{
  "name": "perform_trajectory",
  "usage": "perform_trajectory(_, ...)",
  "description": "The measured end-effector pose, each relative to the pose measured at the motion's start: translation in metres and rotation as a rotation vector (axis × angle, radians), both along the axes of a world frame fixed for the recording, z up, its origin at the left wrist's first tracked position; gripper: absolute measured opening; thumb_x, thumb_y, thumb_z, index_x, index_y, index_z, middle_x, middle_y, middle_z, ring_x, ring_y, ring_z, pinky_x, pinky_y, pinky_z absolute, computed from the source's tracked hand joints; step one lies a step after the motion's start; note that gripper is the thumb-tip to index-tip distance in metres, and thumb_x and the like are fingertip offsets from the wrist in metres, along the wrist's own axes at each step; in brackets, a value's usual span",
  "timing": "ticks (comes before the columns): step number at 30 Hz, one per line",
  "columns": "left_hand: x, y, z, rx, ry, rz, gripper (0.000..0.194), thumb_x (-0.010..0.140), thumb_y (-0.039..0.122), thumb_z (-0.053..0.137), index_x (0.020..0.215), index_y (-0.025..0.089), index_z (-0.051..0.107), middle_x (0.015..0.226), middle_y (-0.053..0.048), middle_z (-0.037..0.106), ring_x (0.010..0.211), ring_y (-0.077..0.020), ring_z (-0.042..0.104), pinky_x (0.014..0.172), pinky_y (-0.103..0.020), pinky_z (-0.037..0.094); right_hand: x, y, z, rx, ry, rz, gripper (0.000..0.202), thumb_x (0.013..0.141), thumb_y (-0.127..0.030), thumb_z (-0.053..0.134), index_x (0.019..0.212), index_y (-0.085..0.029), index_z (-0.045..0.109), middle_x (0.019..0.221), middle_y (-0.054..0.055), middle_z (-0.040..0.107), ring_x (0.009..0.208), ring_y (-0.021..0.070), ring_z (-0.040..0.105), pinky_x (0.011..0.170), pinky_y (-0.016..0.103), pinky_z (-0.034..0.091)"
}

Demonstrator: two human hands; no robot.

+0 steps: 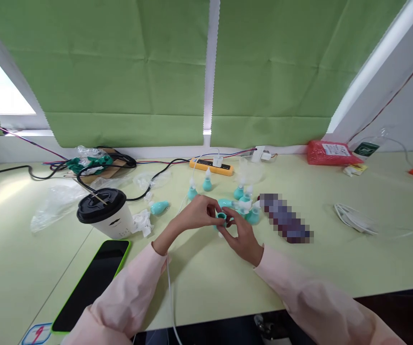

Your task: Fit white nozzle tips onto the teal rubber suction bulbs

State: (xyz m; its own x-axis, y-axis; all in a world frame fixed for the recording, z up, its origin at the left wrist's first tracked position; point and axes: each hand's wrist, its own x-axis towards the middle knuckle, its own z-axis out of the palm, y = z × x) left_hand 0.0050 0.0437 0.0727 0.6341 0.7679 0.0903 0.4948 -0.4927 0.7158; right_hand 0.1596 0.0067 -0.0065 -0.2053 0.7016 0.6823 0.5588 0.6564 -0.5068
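Note:
My left hand (198, 213) and my right hand (243, 235) meet over the middle of the table. Between their fingertips is a small teal hollow cup-like piece (221, 216), its round opening facing up toward me. Thumb and fingers of each hand pinch it from opposite sides. Just behind my hands, several teal bulb-shaped pieces with whitish tops, such as this teal bulb (238, 192), stand or lie close together. Two more, a teal bulb (207, 183) and another teal bulb (192, 191), stand farther left. One teal bulb (160, 207) lies on its side left of my wrist.
A lidded paper cup (115, 220) and a phone (91, 287) are at left. A yellow power strip (212, 166) lies at the back. A pixelated dark object (285, 218) and a coiled white cable (355, 219) lie right. A red package (330, 153) sits back right.

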Motion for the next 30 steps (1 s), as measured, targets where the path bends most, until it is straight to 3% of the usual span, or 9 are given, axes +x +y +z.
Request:
perform_trajectory(3,-0.003,0.011,-0.012,-0.057,-0.009,-0.052,0.032,0.071,0.040,0.049,0.086,0.013,0.058,0.063,-0.002,0.061,0.052,-0.0097,0.054,0.049,-0.020,0.041,0.004,0.005,-0.002,-0.027,0.017,-0.014,0.031,0.075,-0.023,0.048,0.105,-0.021,0.043,0.090,0.007,0.054,0.076,0.0174,0.053,0.054,0.029,0.047)
perform_trajectory(6,-0.007,0.020,-0.025,0.126,0.167,0.147,0.034,0.082,0.037,0.032,0.098,0.016,0.054,0.080,-0.005,0.061,0.065,-0.0117,0.057,0.061,-0.023,0.044,0.007,0.003,0.001,0.037,0.051,-0.039,0.029,0.075,-0.022,0.049,0.103,-0.021,0.045,0.088,0.007,0.054,0.078,0.0182,0.051,0.061,0.032,0.046)
perform_trajectory(8,-0.008,0.023,-0.038,0.281,0.334,0.313,0.031,0.081,0.032,0.035,0.102,0.018,0.052,0.092,-0.007,0.058,0.081,-0.0166,0.055,0.072,-0.028,0.042,0.006,0.000,0.001,0.067,0.061,-0.026,0.029,0.075,-0.021,0.049,0.104,-0.021,0.044,0.088,0.007,0.053,0.081,0.0192,0.051,0.068,0.035,0.045)
perform_trajectory(11,-0.009,0.024,-0.061,0.311,0.423,0.346,0.026,0.077,0.023,0.044,0.101,0.018,0.053,0.100,-0.011,0.053,0.093,-0.0227,0.049,0.075,-0.033,0.040,0.006,-0.004,-0.002,0.090,0.085,0.011,0.031,0.075,-0.020,0.046,0.106,-0.021,0.043,0.089,0.008,0.051,0.084,0.0198,0.050,0.072,0.037,0.044)
perform_trajectory(14,-0.007,0.025,-0.077,0.304,0.464,0.356,0.023,0.077,0.015,0.042,0.096,0.019,0.054,0.095,-0.010,0.054,0.094,-0.0221,0.048,0.075,-0.033,0.040,0.008,-0.004,-0.008,0.122,0.109,0.035,0.032,0.076,-0.020,0.042,0.108,-0.021,0.041,0.087,0.008,0.050,0.082,0.0200,0.051,0.070,0.038,0.044)
perform_trajectory(22,-0.021,0.023,-0.074,0.319,0.397,0.486,0.028,0.078,0.020,0.037,0.106,0.019,0.042,0.095,-0.006,0.055,0.085,-0.0171,0.052,0.068,-0.027,0.042,0.019,0.004,-0.015,0.145,0.119,-0.004,0.031,0.073,-0.022,0.046,0.103,-0.022,0.044,0.088,0.007,0.050,0.083,0.0200,0.051,0.070,0.037,0.045)
perform_trajectory(27,-0.032,0.025,-0.076,0.290,0.399,0.508,0.023,0.075,0.017,0.039,0.095,0.017,0.050,0.087,-0.006,0.058,0.077,-0.0171,0.055,0.065,-0.026,0.041,0.016,-0.001,-0.019,-0.059,0.165,-0.008,0.032,0.071,-0.025,0.051,0.102,-0.021,0.044,0.082,0.006,0.059,0.071,0.0177,0.056,0.062,0.032,0.048)
perform_trajectory(30,-0.033,0.026,-0.076,0.275,0.413,0.480,0.018,0.070,0.016,0.044,0.084,0.017,0.055,0.082,-0.005,0.059,0.079,-0.0181,0.054,0.066,-0.026,0.041,0.012,-0.002,-0.019,-0.067,0.176,-0.013,0.029,0.069,-0.028,0.054,0.096,-0.021,0.048,0.080,0.005,0.060,0.070,0.0176,0.058,0.061,0.031,0.048)
